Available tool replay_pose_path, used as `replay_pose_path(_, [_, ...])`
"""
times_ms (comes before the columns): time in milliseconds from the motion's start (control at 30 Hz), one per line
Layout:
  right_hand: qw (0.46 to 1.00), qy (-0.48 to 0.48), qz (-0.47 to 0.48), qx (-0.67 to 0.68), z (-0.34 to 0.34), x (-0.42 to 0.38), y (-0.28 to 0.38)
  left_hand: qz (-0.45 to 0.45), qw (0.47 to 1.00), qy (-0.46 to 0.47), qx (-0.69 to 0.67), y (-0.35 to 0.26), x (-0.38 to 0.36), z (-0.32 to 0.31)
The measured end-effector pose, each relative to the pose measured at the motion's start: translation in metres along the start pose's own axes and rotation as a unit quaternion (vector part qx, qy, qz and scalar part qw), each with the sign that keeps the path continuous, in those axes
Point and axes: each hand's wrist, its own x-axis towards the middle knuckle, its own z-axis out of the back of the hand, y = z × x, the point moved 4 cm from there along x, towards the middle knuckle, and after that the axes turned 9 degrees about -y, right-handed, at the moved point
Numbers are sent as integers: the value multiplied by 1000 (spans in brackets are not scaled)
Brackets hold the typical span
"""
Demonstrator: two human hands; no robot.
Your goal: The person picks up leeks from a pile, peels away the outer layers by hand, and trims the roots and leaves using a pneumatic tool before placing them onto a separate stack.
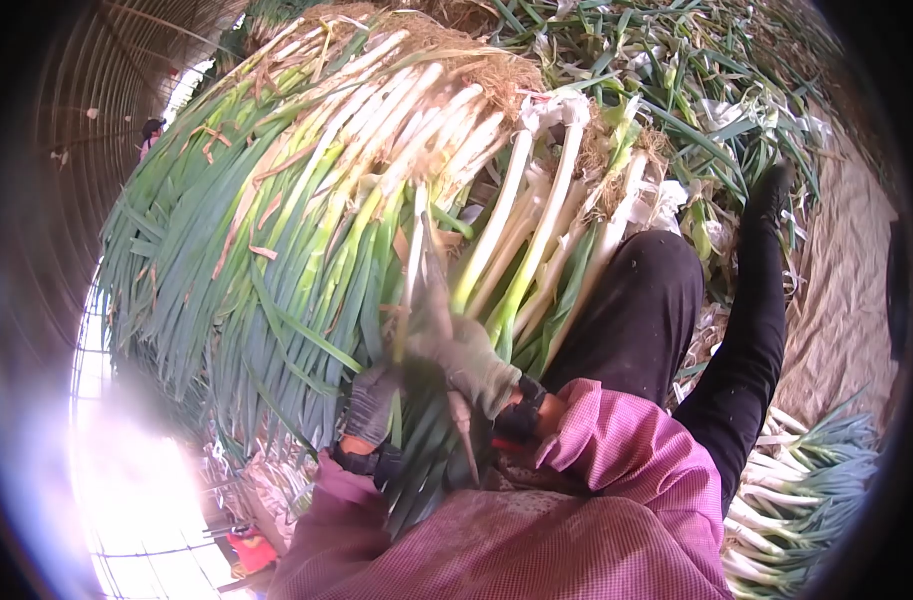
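Gripping one green onion stalk point(413, 285) from the big bundle point(306, 200) lying across the lap.
Right hand point(471, 360) and left hand point(371, 405), both gloved, close around the stalk's lower part; step looks like stripping outer leaves; next move likely needs a firm downward pull along the stalk.

Farm greenhouse / polytunnel, green onion harvest sorting. Evidence: arched ribbed tunnel roof point(96, 110) curving over me at left, daylight blowing out through the end wall frame point(126, 500). Huge pile of green onions point(306, 200) in front of me, white stalks, roots with dirt still on. Trimmed leaves and peelings point(696, 80) litter the ground. Tarp point(846, 290) spread on the floor at right, another bundle of onions point(806, 480) lying on it. Another person point(151, 130) far back in the tunnel.
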Motion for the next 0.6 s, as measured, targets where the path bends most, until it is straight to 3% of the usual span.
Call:
replay_pose_path(133, [996, 30, -83, 3, 5, -5, 10, 103, 993, -1, -57, 16, 11, 14])
replay_pose_path(233, [1000, 14, -25, -6, -4, 3, 21, 167, 976, 33, -133, 25, 18, 22])
replay_pose_path(333, [991, 47, -124, -17, 2, -4, 29, 205, 953, 63, -213, 34, 21, 23])
replay_pose_path(433, [998, -15, 13, -58, 2, 24, -1, 218, 957, 76, -177, 27, 16, 20])
replay_pose_path(467, [1000, -3, -3, -14, 1, 20, -4, 219, 961, 80, -148, 18, 13, 17])
replay_pose_path(533, [997, 21, -32, 73, 1, 11, -7, 100, 989, 96, -60, -4, 6, 12])
replay_pose_path(600, [998, 15, -54, 18, 1, -11, -6, -98, 989, 31, 106, -31, 8, 2])
